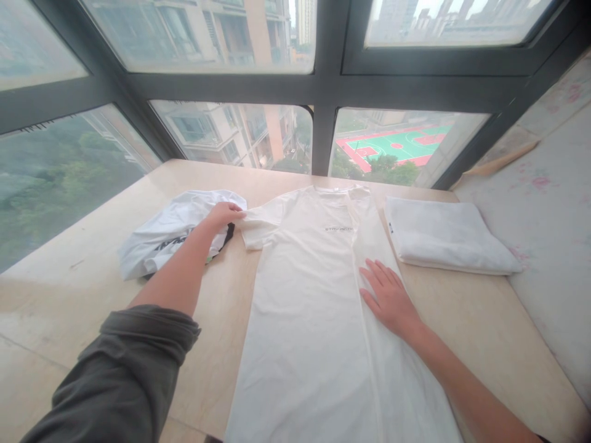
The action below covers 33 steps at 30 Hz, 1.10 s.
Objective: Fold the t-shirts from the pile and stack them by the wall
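Observation:
A white T-shirt (309, 295) with small dark lettering on the chest lies spread on the ledge, collar toward the window. Its right side is folded inward in a long strip. My left hand (225, 213) pinches the end of the shirt's left sleeve. On the folded strip, my right hand (388, 295) lies flat with the fingers stretched out. Just behind and beneath my left forearm is a crumpled white garment (161, 224) with dark print, partly hidden by the arm.
A neatly folded white garment (447, 237) rests to the right of the shirt. Dark window frames (325, 123) border the pale stone ledge (221, 344) at the back and left. A flower-patterned wall (545, 209) stands on the right.

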Motion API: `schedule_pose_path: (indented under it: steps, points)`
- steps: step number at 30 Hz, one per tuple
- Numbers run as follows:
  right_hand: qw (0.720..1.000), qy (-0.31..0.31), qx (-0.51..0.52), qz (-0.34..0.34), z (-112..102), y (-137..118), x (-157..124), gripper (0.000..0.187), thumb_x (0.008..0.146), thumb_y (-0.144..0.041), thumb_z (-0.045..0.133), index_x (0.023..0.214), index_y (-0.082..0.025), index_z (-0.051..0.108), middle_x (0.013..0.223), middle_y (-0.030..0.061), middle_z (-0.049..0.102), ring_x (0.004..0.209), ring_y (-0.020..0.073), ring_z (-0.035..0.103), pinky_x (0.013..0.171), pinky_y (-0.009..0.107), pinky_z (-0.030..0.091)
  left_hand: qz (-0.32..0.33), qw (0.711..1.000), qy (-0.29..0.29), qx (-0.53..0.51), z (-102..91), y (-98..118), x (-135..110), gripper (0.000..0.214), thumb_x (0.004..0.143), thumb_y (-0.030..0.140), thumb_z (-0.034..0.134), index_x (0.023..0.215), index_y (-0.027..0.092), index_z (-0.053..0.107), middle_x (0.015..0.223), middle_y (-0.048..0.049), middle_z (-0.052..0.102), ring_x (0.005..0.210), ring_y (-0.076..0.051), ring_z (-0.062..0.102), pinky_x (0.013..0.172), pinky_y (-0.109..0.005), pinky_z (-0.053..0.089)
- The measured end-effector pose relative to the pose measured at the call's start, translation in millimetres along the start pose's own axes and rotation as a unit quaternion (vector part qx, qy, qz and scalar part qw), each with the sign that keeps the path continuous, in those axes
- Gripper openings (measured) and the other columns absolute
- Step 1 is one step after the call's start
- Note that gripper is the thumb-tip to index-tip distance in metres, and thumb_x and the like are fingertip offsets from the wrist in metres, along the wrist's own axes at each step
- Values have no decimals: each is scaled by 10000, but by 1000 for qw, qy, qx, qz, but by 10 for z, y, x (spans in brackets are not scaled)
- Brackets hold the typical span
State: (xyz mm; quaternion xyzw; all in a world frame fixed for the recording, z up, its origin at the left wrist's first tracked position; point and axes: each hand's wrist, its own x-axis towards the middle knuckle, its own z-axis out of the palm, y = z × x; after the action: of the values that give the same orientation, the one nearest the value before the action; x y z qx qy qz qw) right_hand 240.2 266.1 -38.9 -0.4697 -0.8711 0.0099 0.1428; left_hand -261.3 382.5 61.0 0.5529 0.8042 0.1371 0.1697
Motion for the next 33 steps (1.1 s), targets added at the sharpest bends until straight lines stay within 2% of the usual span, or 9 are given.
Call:
schedule_pose_path:
  steps: [3,6,10,13,15,18,24,28,33]
  points:
    - [1000,0,-2,3,-8,-10,0,491,990,-397,380,1404,-173,521,1545,111,411,1456,281,312,1156,481,302,7,1000,2,-16,-23,52,47,446,689,437,644,1042,174,716,865,-36,715,733,-168,645,650,-243,494]
    - [1000,-2,-7,1,-18,-18,-1,488,996,-394,374,1404,-170,520,1547,106,408,1457,279,309,1160,474,297,11,1000,23,-2,12,132,98,401,706,366,644,1056,182,709,884,-45,707,791,-195,658,740,-282,517]
    - [1000,0,-10,-1,-16,-14,-5,487,1001,-395,368,1407,-171,516,1552,100,401,1458,276,307,1162,470,293,1,995,95,40,139,247,-10,379,731,233,618,1103,181,678,1129,-134,670,1143,-324,583,1009,-423,430]
    - [1000,0,-6,-1,-8,-9,-5,488,999,-393,371,1409,-172,514,1551,103,403,1457,278,309,1159,476,294,-13,988,145,51,241,298,-253,400,816,250,539,1205,192,612,1331,-180,565,1310,-368,455,1077,-488,346]
    - [1000,-1,-3,-1,-4,-9,-4,491,999,-396,371,1407,-165,516,1550,108,404,1456,281,310,1158,477,295,-33,988,143,44,310,287,-454,356,827,299,537,1154,186,622,1243,-187,616,1248,-378,511,1034,-491,380]
    - [1000,2,0,1,1,-9,-3,488,999,-398,373,1402,-166,524,1547,109,409,1455,281,313,1158,473,294,-63,992,111,12,431,214,-737,281,756,363,620,981,198,658,945,-129,705,1033,-351,631,932,-448,446]
    - [1000,11,-4,-2,31,4,-6,491,994,-395,386,1404,-162,524,1550,112,404,1451,286,318,1155,476,297,-115,979,101,-134,670,129,-1023,320,673,385,650,935,202,658,640,-10,642,703,-227,643,674,-313,474]
    - [1000,13,-5,-3,44,10,-6,490,993,-392,387,1398,-157,531,1546,114,411,1448,286,324,1154,479,302,-134,946,126,-267,737,181,-1083,473,654,373,632,1076,161,630,694,-8,650,596,-157,602,530,-243,417]
    - [1000,18,2,-1,36,3,-3,487,989,-394,391,1390,-161,541,1539,118,421,1450,283,325,1157,480,305,-147,898,169,-378,793,244,-1282,554,657,392,630,1140,125,585,835,-57,680,658,-133,637,529,-211,440]
